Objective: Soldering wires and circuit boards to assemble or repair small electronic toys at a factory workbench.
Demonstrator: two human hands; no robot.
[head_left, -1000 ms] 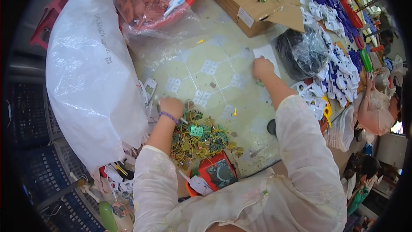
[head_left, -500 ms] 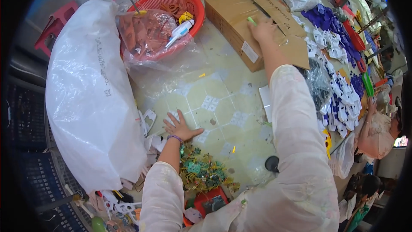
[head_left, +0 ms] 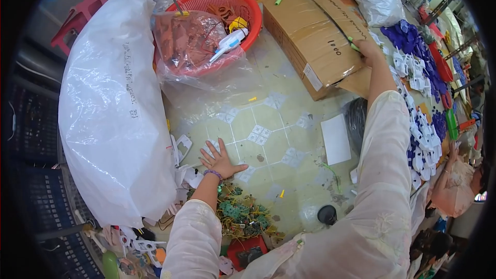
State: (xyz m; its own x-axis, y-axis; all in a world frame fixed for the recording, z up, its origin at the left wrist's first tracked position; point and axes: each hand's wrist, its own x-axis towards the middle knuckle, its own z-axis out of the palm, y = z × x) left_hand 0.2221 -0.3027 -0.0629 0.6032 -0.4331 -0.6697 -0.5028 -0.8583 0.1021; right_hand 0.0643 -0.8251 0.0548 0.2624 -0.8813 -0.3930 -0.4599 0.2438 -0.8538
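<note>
My left hand [head_left: 221, 163] lies flat on the patterned tabletop [head_left: 248, 124], fingers spread, with a beaded bracelet at the wrist. Just below it is a heap of green circuit boards with wires [head_left: 243, 214]. My right hand [head_left: 370, 51] is over the right part of a brown cardboard box [head_left: 310, 36], fingers closed on a slim light-green stick [head_left: 354, 44] like a marker pen; its full shape is partly hidden. Handwritten marks and a long dark line run across the box top. A short light-green cylinder [head_left: 279, 0] lies near the box's far left corner.
A large white sack [head_left: 116, 113] stands along the left. Beyond it, a red basket [head_left: 253, 15] holds brown parts in clear plastic. A white sheet [head_left: 336, 139] and dark plastic bag [head_left: 355, 119] lie near my right arm. White and purple parts [head_left: 421, 139] are piled rightward, near another person.
My right hand has moved rightward across the box with the green stick, uncovering marks on the box top. My left hand stays flat on the table. The whole view has shifted slightly.
</note>
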